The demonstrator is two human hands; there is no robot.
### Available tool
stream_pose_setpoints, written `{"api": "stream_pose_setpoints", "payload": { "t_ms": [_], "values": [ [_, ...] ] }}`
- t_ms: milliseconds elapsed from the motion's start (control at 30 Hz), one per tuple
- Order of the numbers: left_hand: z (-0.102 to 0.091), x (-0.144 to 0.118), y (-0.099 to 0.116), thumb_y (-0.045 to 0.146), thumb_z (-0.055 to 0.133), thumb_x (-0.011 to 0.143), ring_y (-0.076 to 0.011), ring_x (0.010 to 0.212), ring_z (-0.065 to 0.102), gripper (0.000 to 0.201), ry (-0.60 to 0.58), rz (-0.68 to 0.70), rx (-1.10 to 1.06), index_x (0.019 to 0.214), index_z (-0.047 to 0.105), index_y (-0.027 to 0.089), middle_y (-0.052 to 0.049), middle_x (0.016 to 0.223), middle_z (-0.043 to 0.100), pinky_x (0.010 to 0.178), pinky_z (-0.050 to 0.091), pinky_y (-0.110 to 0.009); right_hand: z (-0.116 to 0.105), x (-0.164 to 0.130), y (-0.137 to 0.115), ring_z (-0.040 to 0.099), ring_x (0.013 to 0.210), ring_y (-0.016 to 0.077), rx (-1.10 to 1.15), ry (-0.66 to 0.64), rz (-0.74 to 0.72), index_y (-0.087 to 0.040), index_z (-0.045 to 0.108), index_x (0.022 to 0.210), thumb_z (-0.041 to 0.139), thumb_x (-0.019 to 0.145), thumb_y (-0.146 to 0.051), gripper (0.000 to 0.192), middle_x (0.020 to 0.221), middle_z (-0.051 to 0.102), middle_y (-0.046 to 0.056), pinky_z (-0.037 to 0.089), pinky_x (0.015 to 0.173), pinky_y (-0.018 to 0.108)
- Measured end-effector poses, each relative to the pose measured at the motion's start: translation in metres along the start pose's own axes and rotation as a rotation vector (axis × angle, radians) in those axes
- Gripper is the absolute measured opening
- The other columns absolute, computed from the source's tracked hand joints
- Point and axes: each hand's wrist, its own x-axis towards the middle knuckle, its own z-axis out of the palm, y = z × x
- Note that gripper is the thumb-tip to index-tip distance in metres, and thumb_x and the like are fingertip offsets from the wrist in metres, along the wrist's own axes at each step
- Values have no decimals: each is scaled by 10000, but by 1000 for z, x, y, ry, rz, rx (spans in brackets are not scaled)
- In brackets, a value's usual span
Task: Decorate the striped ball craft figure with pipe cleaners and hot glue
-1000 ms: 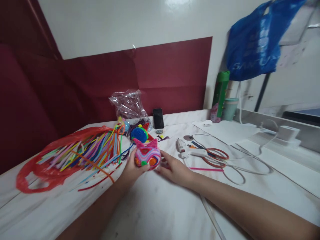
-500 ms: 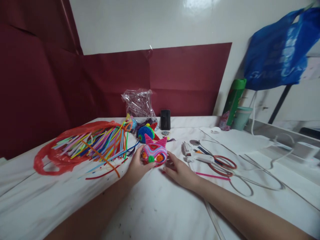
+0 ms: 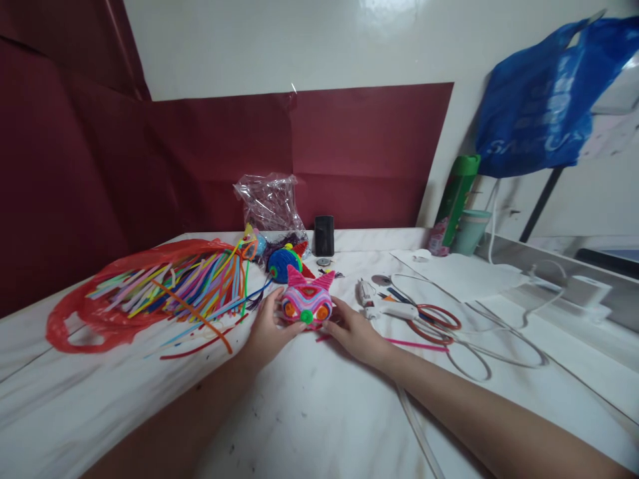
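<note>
A small pink cat-like head figure [image 3: 307, 301] wound from coloured pipe cleaners, with orange eyes and a green nose, sits on the white table [image 3: 319, 406]. My left hand [image 3: 267, 329] cups its left side and my right hand [image 3: 354, 331] holds its right side. The face points toward me. Just behind it lies a blue ball figure [image 3: 283, 261] with other small craft pieces.
A red plastic bag [image 3: 104, 313] spills several coloured pipe cleaners [image 3: 200, 286] at left. A white glue gun [image 3: 387, 303], red-handled scissors [image 3: 432, 319] and a looping cable [image 3: 479, 332] lie at right. Behind stand a clear bag [image 3: 269, 203], black phone [image 3: 324, 235], green can [image 3: 456, 199].
The figure has been turned so its face points toward me, and my right hand has closed in on its right side. The camera view shifted slightly.
</note>
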Motion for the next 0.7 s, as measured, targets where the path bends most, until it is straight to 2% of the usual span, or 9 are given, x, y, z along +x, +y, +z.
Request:
{"api": "stream_pose_setpoints", "payload": {
  "t_ms": [133,367,533,700],
  "values": [
    [0,2,-2,262,759,574,-304,1135,517,833,-12,-30,-31,1305,368,177,-168,1303,439,886,482,-422,2,3,3,637,876,188,96,-1,29,-176,427,1271,553,820,-287,481,1009,674,71,513,787,337],
    [0,4,-11,235,725,628,-252,1077,562,781,-160,12,-202,1295,319,210,-147,1286,456,898,476,-410,-1,8,8,632,926,194,232,60,40,-209,385,1312,579,805,-320,554,1124,638,81,509,826,347],
    [0,3,-9,234,678,659,-295,1206,446,695,-148,100,-17,1281,370,197,-153,1343,410,794,507,-340,-7,11,7,608,998,217,156,86,123,-191,440,1292,540,837,-386,505,1121,638,96,472,900,384],
    [-3,3,-9,216,642,682,-279,1189,452,689,-148,131,114,1310,360,200,-142,1337,420,787,488,-334,-6,12,12,614,995,213,145,105,123,-190,402,1328,531,848,-385,534,1161,618,109,479,894,378]
  ]
}}
